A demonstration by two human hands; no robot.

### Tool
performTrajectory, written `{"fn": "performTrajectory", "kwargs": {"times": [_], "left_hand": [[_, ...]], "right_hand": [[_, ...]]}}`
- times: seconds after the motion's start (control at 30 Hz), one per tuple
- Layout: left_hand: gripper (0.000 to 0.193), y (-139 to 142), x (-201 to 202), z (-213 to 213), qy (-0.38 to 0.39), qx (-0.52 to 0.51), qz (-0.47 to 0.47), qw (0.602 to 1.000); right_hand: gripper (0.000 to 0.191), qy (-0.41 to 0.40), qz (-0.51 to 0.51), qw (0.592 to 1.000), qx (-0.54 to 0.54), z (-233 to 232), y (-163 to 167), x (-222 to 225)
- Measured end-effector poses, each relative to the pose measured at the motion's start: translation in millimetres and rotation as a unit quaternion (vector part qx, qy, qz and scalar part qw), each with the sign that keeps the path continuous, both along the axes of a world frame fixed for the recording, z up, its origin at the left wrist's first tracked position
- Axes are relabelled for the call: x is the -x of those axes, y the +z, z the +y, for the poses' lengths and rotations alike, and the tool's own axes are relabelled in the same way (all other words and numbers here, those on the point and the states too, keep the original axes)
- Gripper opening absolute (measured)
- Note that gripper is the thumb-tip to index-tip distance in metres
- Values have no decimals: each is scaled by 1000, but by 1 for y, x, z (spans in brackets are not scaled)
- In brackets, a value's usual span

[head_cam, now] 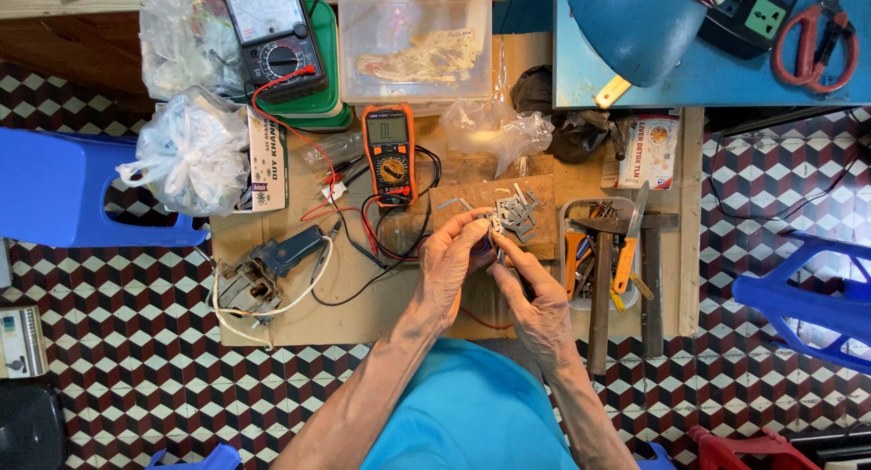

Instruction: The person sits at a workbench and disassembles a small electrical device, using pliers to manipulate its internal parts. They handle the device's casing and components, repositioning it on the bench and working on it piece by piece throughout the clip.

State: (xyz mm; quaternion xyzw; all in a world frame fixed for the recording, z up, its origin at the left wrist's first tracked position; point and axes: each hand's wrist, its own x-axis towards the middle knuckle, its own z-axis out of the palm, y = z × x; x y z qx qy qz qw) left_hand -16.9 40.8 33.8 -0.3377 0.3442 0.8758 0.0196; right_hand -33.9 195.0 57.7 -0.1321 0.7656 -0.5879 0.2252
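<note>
My left hand point(451, 257) and my right hand point(535, 293) meet over a low cardboard-topped work surface point(363, 298). Together they pinch a small grey metal piece point(494, 223) between the fingertips. Just beyond the fingers lies a heap of similar thin metal plates point(515, 209) on a wooden block point(543, 230). An orange digital multimeter point(389, 152) with red and black leads lies to the left of the hands.
A black analogue meter point(273, 34), clear plastic box point(415, 44) and plastic bags point(190, 152) stand at the back. A tray with a hammer point(601, 279) and tools is on the right. Blue stools point(63, 189) flank the board; red scissors point(815, 48) lie on a blue table.
</note>
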Motion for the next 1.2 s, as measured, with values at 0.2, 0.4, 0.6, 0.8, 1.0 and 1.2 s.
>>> {"fn": "performTrajectory", "kwargs": {"times": [0.2, 0.4, 0.6, 0.8, 1.0, 1.2], "left_hand": [[28, 3, -3, -7, -38, -2, -22, 999], [27, 5, -7, -6, -39, -13, -13, 999], [28, 8, -9, -8, -52, -10, 5, 999], [32, 12, -10, -8, -63, -3, 12, 998], [41, 19, -13, -11, -95, -30, 41, 994], [44, 14, -16, -16, -108, 31, 35, 993]], "right_hand": [[44, -6, -92, 996, -17, 8, 9, 2], [46, -2, -172, 985, -18, 13, 14, 4], [51, 17, -213, 977, 16, 21, 18, 7], [54, 24, -239, 971, -3, 21, 23, 5], [55, 14, -256, 967, 11, 18, 33, 7], [54, 37, -251, 967, 0, 16, 30, 9]]}}
